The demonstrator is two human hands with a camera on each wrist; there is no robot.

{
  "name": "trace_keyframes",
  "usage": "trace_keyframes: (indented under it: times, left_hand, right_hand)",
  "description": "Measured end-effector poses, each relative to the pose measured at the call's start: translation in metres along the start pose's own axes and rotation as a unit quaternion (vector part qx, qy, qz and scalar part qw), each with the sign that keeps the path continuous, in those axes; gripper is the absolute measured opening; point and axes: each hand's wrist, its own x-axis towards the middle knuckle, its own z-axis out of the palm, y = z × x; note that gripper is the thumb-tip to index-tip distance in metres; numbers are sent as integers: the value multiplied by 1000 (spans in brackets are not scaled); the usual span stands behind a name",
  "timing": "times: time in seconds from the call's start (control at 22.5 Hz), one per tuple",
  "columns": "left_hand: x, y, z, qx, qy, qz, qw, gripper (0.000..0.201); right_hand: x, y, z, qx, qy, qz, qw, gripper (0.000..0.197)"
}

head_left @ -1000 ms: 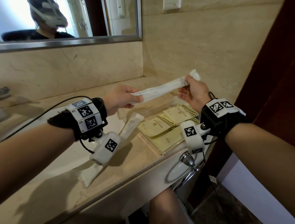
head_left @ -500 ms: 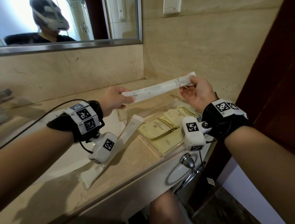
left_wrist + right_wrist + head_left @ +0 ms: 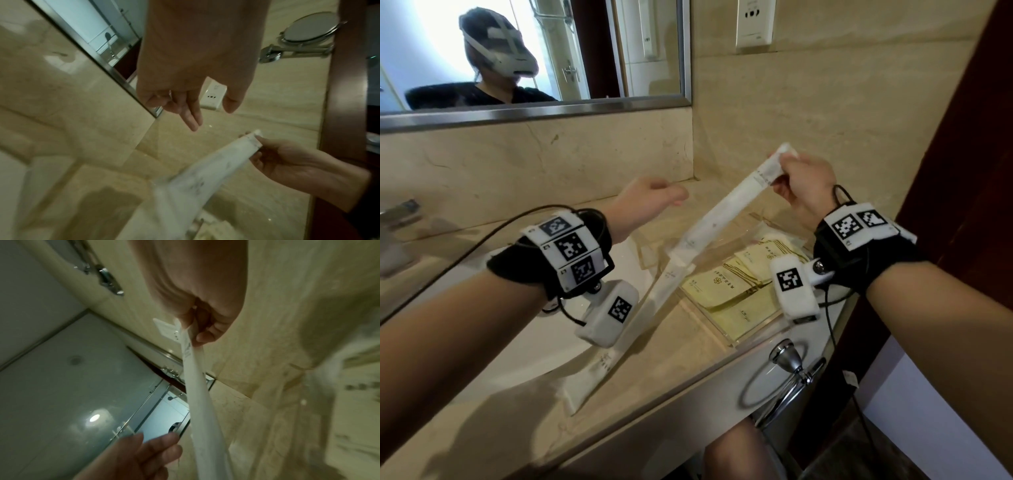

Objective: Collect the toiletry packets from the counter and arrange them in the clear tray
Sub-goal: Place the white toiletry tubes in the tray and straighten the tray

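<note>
Counter [image 3: 524,404] below — right hand [image 3: 806,192] fingers [image 3: 207,335] pinch packet [image 3: 722,216] top.

The lower end of the long white packet [image 3: 191,183] is smeared by blur in the left wrist view. The printing on the yellow packets [image 3: 726,284] in the clear tray [image 3: 734,337] is too small to be read. The tray's far right corner is hidden behind the right hand [image 3: 806,190], and its far wall can perhaps just be made out.

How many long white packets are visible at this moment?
2. One long white packet hangs from the right hand above the clear tray; another lies on the counter, partly behind the left wrist camera.
</note>
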Motion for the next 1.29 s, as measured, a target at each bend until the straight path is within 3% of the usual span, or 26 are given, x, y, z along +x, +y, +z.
trace_keyframes:
  times: [0.18, 0.4, 0.67, 0.8, 0.93, 1.02, 1.16, 1.29]
  left_hand:
    - [2, 39, 2, 59, -34, 36, 997, 33]
    - [4, 46, -4, -1, 12, 69, 998, 25]
    - [0, 45, -7, -8, 45, 71, 996, 27]
    - [2, 46, -8, -70, 51, 44, 995, 7]
    - [7, 50, -5, -251, 37, -23, 967, 8]
    - [8, 53, 2, -342, 21, -48, 938, 9]
    - [10, 52, 11, -458, 25, -65, 886, 16]
    - [8, 48, 16, -503, 37, -78, 860, 15]
  right_hand:
    - [-3, -35, 25, -7, -67, -79, 995, 28]
    - [-14, -56, 27, -1, -146, -164, 976, 33]
    - [-23, -52, 27, 19, -154, -168, 973, 32]
    - [-22, -50, 27, 5, -158, -112, 981, 21]
    - [-24, -41, 25, -107, -236, -21, 966, 10]
    - [-25, -36, 21, -176, -274, -10, 945, 10]
    - [-27, -34, 7, -166, -254, -5, 953, 18]
    - [-23, -30, -7, -153, -249, 37, 956, 14]
